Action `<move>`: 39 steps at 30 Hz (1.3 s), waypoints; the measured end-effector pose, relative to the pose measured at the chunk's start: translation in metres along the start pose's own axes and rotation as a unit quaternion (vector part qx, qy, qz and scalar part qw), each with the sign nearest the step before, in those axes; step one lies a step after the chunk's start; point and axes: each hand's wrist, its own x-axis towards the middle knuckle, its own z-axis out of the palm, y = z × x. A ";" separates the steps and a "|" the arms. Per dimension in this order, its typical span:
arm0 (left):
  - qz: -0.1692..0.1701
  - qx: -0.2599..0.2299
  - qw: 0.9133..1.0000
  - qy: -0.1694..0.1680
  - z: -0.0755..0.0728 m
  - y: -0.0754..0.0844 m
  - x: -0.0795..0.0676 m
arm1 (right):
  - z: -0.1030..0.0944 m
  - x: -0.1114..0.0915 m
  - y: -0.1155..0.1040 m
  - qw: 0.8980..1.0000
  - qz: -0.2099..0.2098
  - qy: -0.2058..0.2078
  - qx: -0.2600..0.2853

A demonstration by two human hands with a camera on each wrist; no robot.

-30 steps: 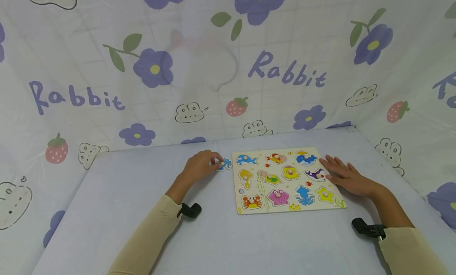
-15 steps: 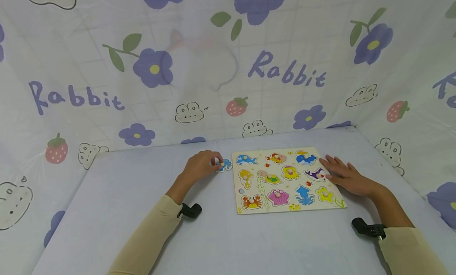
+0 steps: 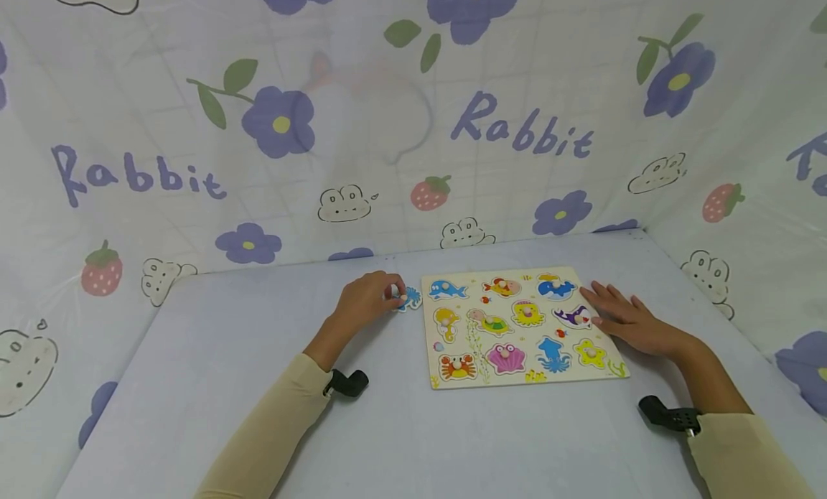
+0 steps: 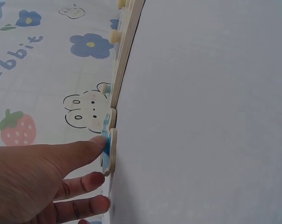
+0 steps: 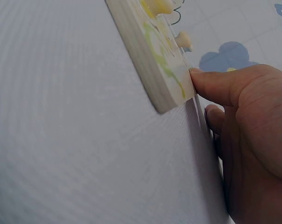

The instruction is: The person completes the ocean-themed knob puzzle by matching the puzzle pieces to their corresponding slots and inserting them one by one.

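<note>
At the left side of the wooden peg puzzle board [image 3: 478,383], a small blue puzzle piece with tentacle-like legs [image 3: 411,298], like a squid, lies on the table. My left hand [image 3: 363,301] pinches this piece between thumb and fingers; part of it is covered by them. In the left wrist view the thumb lies on the blue face of the piece [image 4: 108,151], whose end is close by the board. My right hand [image 3: 636,325] rests at the board's right edge with its fingers straight. The right wrist view shows its thumb touching the board's corner [image 5: 171,100].
Knobbed sea-animal pieces sit in the board, among them a crab [image 3: 457,367], a pink shell [image 3: 506,358] and a yellow starfish [image 3: 589,353]. A blue squid shape [image 3: 553,355] shows near its front. A printed curtain [image 3: 388,126] hangs behind the white table [image 3: 388,441].
My left fingers have shifted very slightly at the blue piece, which stays beside the board. The right hand and the board have not visibly moved.
</note>
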 end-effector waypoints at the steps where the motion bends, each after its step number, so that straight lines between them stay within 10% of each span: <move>1: 0.001 0.002 1.000 0.001 0.000 0.000 0.000 | 0.000 0.000 0.000 1.000 0.000 0.000 -0.001; 20: 0.018 0.035 0.999 0.019 -0.001 0.000 0.002 | 0.001 -0.002 -0.002 1.000 0.000 0.000 -0.003; 39: 0.060 0.019 0.991 -0.117 -0.020 -0.008 -0.003 | 0.000 -0.002 -0.004 1.000 -0.001 -0.001 -0.001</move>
